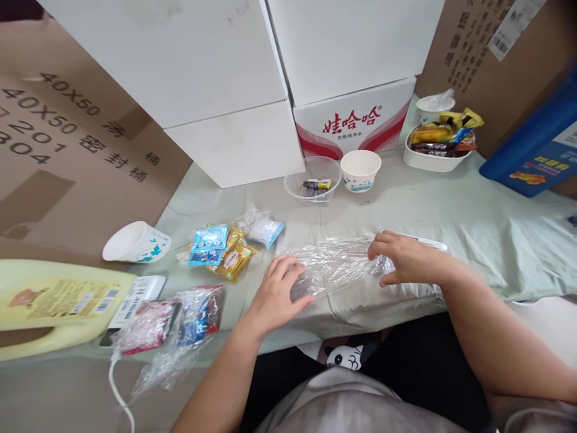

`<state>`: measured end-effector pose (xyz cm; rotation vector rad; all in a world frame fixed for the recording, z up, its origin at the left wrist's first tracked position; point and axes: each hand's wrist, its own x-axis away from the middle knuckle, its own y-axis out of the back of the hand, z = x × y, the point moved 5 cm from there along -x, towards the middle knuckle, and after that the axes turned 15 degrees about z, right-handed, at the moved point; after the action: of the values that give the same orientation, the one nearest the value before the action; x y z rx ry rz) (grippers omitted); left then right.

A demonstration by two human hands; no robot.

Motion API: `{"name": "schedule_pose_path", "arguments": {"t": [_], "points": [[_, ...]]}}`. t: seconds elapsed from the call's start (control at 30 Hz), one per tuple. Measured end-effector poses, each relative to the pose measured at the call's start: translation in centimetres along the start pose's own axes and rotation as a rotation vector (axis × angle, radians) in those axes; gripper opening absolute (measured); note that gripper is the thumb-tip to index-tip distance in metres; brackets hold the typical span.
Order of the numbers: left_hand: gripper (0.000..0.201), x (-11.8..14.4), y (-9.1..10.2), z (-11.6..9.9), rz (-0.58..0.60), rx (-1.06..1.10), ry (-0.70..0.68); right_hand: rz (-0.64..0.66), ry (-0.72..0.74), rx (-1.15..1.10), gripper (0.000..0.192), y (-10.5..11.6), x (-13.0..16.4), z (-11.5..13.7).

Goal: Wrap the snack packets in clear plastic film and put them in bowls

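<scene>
A sheet of clear plastic film (pixel 336 261), crinkled and shiny, lies on the cloth-covered table in front of me. At its left end is my left hand (pixel 282 291), open, with thumb and fingers apart. My right hand (pixel 401 258) touches the film's right end; its fingers are curved, with a gap between them and the thumb. Just behind the right wrist lies a slim white tool (pixel 430 242), partly hidden by the hand. To the left of the film sit blue snack packets (pixel 210 243), yellow packets (pixel 234 258) and a small clear-wrapped packet (pixel 267 231).
A clear bowl (pixel 293 192) holding small wrapped items and a paper cup (pixel 360 170) stand behind. An oval tub (pixel 436 161) of snacks sits at back right, near a blue jug (pixel 532 150). A tipped cup (pixel 135 242), yellow jug (pixel 58 304) and film-wrapped packs (pixel 148 325) lie left.
</scene>
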<state>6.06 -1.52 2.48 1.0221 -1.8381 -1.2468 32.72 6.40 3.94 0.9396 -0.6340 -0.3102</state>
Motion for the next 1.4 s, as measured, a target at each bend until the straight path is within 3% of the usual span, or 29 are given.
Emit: {"name": "schedule_pose_path", "arguments": {"t": [0.13, 0.23, 0.33, 0.43, 0.53, 0.63, 0.83, 0.93, 1.03, 1.13, 1.27, 1.4], "points": [[0.027, 1.2, -0.4, 0.4, 0.082, 0.106, -0.058, 0.038, -0.007, 0.03, 0.042, -0.4, 0.3, 0.8], [0.02, 1.6, -0.8, 0.9, 0.052, 0.125, -0.071, 0.021, -0.183, 0.044, 0.045, -0.1, 1.0, -0.5], [0.02, 1.7, -0.9, 1.1, 0.006, 0.118, -0.1, 0.085, -0.396, 0.03, 0.042, 0.0, 2.0, -2.0], [0.012, 1.2, -0.1, 0.8, -0.087, 0.099, -0.128, 0.143, -0.491, 0.02, 0.038, -0.2, 2.3, -2.6], [0.009, -0.5, 1.1, -0.4, -0.171, 0.062, -0.165, 0.12, -0.469, -0.022, 0.028, -0.3, 2.0, -2.6], [0.015, -3.8, 1.3, -2.4, -0.146, 0.039, -0.28, 0.065, -0.406, -0.098, 0.011, -0.1, 1.8, -2.6], [0.025, -10.3, -2.0, -5.0, -0.045, 0.003, -0.496, -0.158, -0.198, -0.286, 0.011, 0.7, 1.8, -2.6], [0.027, -10.9, -3.3, -4.9, -0.068, -0.017, -0.492, -0.204, -0.098, -0.434, 0.015, 0.6, 1.9, -2.6], [0.028, -10.6, -3.5, -4.7, -0.087, -0.01, -0.477, -0.105, -0.012, -0.677, 0.018, -0.1, 1.9, -2.5], [0.028, -10.4, -3.3, -4.7, -0.08, -0.021, -0.461, -0.072, -0.024, -0.829, 0.018, -0.4, 2.1, -2.9], [0.029, -10.5, -3.2, -4.8, -0.056, -0.038, -0.441, -0.06, -0.036, -0.662, 0.024, -0.3, 2.2, -3.3], [0.032, -10.6, -3.4, -4.7, -0.025, -0.042, -0.429, 0.003, -0.008, -0.436, 0.049, -1.0, 1.4, -2.8]]}}
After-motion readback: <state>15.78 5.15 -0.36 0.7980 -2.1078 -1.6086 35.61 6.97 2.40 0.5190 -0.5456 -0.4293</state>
